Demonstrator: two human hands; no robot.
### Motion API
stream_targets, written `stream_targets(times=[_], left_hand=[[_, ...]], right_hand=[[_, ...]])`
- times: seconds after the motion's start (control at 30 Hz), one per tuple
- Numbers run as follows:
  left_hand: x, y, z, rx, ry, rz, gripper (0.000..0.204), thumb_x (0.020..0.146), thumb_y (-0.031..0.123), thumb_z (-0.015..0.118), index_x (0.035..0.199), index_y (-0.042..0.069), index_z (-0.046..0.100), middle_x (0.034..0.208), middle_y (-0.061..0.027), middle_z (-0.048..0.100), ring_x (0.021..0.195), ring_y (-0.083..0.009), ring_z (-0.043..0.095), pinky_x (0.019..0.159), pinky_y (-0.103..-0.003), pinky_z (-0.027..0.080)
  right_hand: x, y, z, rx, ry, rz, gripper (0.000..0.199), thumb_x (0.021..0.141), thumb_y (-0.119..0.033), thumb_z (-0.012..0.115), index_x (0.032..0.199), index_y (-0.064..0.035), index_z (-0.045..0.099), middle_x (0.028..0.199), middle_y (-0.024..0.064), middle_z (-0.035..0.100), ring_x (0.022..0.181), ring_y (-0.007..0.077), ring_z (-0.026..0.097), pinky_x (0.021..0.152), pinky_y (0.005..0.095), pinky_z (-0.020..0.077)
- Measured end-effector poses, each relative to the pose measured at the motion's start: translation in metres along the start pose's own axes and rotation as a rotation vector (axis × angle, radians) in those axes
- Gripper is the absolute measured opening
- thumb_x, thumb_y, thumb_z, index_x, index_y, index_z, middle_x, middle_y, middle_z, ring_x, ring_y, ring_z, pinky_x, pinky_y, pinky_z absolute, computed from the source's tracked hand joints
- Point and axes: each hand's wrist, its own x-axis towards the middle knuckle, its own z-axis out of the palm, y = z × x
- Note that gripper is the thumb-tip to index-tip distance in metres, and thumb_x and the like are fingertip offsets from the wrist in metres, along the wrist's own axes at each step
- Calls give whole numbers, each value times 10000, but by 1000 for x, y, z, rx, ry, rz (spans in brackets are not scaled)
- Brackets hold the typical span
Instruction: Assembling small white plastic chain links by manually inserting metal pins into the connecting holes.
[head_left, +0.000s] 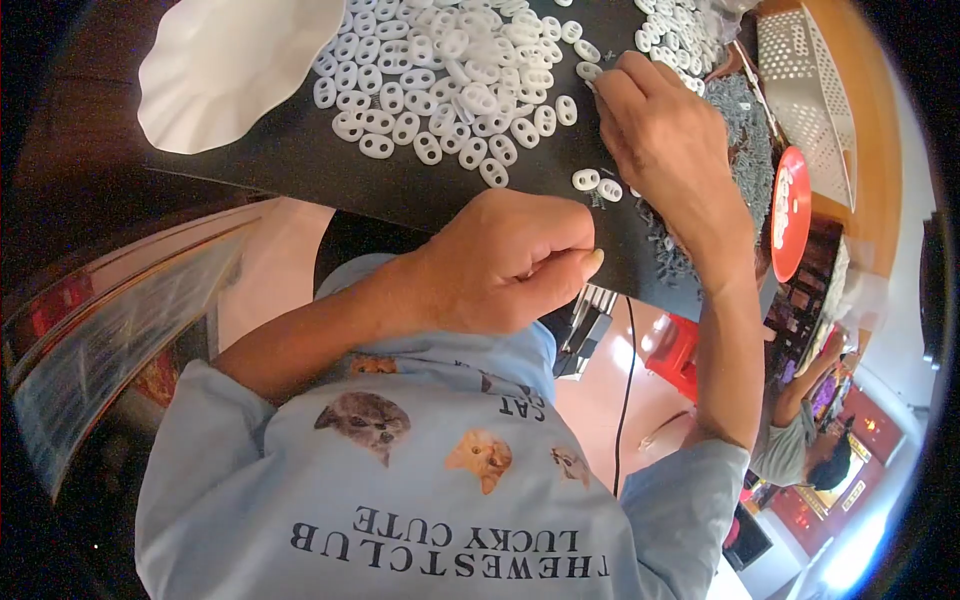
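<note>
Your right hand (660,130) is the nearer one to the white plastic links (450,80): its fingertips are pressed together on a single link (590,72) at the right edge of the heap, so the pile lies to the left of that hand and slightly beyond it. Your left hand (500,265) sits closer to your body at the near edge of the black table (290,160), curled into a loose fist with thumb against forefinger; you cannot tell whether anything small is pinched there. The links are small flat ovals with two holes each, scattered with their long axes pointing every way. Two more (597,184) lie apart, between your hands. A grey heap of tiny parts (750,130) lies under your right wrist, and a white wavy-edged tray (230,65) rests left of the pile.
</note>
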Motion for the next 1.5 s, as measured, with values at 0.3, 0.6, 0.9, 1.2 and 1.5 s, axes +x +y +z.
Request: stream_targets(times=[0.3, 0.6, 0.9, 1.2, 1.5], left_hand=[[8, 7, -1, -421, 75, -242, 216, 994, 219, 409, 981, 30, 513, 783, -24, 524, 682, -88, 488, 602, -230, 406], [23, 5, 9, -287, 136, -251, 230, 986, 217, 444, 1114, 36, 508, 846, -26, 533, 747, -86, 518, 631, -217, 442], [20, 8, 8, -274, 152, -321, 188, 983, 210, 455, 1046, 42, 513, 783, -16, 523, 676, -74, 496, 552, -218, 408], [12, 20, 10, -48, 24, -135, 156, 957, 125, 462, 882, 9, 535, 646, -44, 491, 549, -104, 451, 504, -259, 367], [10, 18, 18, 34, 12, -129, 54, 888, 50, 541, 865, 1, 545, 653, -46, 493, 538, -93, 448, 487, -255, 366]], right_hand=[[-36, -3, -32, 985, -73, 454, 103, 874, -65, 555, 941, 13, 554, 811, 140, 536, 745, 282, 546, 703, 341, 450], [-28, 13, -6, 432, 187, 90, 94, 918, -72, 530, 954, 14, 538, 769, 91, 504, 722, 224, 525, 666, 311, 422], [-56, -5, -31, 894, 19, 155, 102, 901, -70, 571, 949, 16, 544, 802, 62, 513, 727, 154, 495, 653, 262, 411], [-78, -30, -26, 1094, 53, 179, 53, 874, -23, 570, 885, 28, 560, 704, 69, 514, 601, 169, 485, 548, 290, 390], [-91, -49, -18, 866, 250, 254, 31, 843, -1, 590, 859, 17, 571, 708, 75, 517, 611, 179, 525, 546, 315, 404]])
